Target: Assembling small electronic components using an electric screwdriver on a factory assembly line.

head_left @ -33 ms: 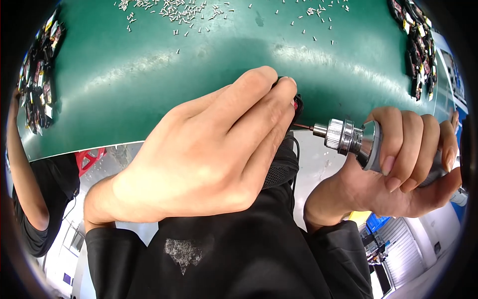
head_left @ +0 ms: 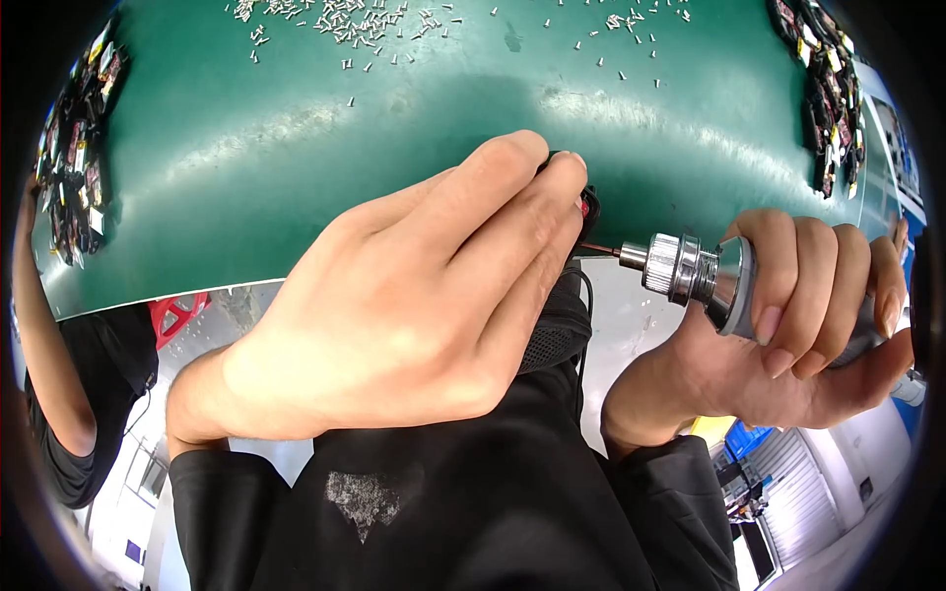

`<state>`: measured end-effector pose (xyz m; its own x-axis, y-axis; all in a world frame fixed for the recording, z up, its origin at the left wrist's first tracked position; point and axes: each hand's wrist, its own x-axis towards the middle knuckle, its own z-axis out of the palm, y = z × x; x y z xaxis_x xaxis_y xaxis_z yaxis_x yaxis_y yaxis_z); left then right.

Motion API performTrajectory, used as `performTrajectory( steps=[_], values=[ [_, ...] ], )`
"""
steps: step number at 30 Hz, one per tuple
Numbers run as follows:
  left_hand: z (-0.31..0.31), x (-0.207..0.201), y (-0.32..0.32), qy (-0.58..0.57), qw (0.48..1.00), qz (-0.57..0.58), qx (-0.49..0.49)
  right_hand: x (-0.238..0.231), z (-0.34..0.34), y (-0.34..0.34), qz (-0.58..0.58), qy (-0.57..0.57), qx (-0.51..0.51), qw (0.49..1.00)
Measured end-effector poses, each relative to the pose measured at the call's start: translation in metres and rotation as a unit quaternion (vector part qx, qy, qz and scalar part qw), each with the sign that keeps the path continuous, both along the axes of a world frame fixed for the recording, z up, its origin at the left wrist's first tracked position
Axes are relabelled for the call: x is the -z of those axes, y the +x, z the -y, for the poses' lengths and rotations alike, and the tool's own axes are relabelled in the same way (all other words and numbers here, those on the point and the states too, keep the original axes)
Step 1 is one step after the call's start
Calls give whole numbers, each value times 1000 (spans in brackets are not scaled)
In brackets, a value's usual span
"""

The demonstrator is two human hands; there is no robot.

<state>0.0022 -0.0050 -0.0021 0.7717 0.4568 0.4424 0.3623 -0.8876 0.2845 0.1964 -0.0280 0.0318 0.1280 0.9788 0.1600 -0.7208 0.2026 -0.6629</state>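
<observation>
My left hand (head_left: 414,295) is closed over a small dark part with a red bit (head_left: 589,205), held at the front edge of the green table mat (head_left: 394,128). Most of the part is hidden under my fingers. My right hand (head_left: 788,325) grips a power screwdriver (head_left: 680,268) with a silver chuck. Its thin bit points left and meets the part just below my left fingertips.
Several small silver screws (head_left: 345,25) lie scattered at the far side of the mat. Heaps of small dark parts sit at the left edge (head_left: 74,167) and the right edge (head_left: 828,89). Another person's arm (head_left: 49,355) is at the left, beside a red stool (head_left: 177,310).
</observation>
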Motion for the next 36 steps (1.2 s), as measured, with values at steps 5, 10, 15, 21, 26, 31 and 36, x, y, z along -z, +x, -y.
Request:
performTrajectory(
  steps=[5,10,15,21,26,31,36],
  values=[
    [1,-1,0,-7,1000,6,-1,2,1,1,6,0,20,1000],
    [0,0,0,-11,1000,14,0,2,0,3,14,1,11,1000],
    [1,1,1,-14,1000,19,-5,3,-1,3,16,5,5,1000],
    [1,2,2,-15,1000,20,-6,4,-2,5,3,19,8,1000],
    [3,1,2,-29,999,31,-13,0,-1,3,10,-2,12,1000],
    [4,2,2,-31,998,41,-24,-2,-4,6,33,-2,26,999],
    [4,2,1,-23,999,39,-20,1,-8,8,22,11,25,999]
  ],
)
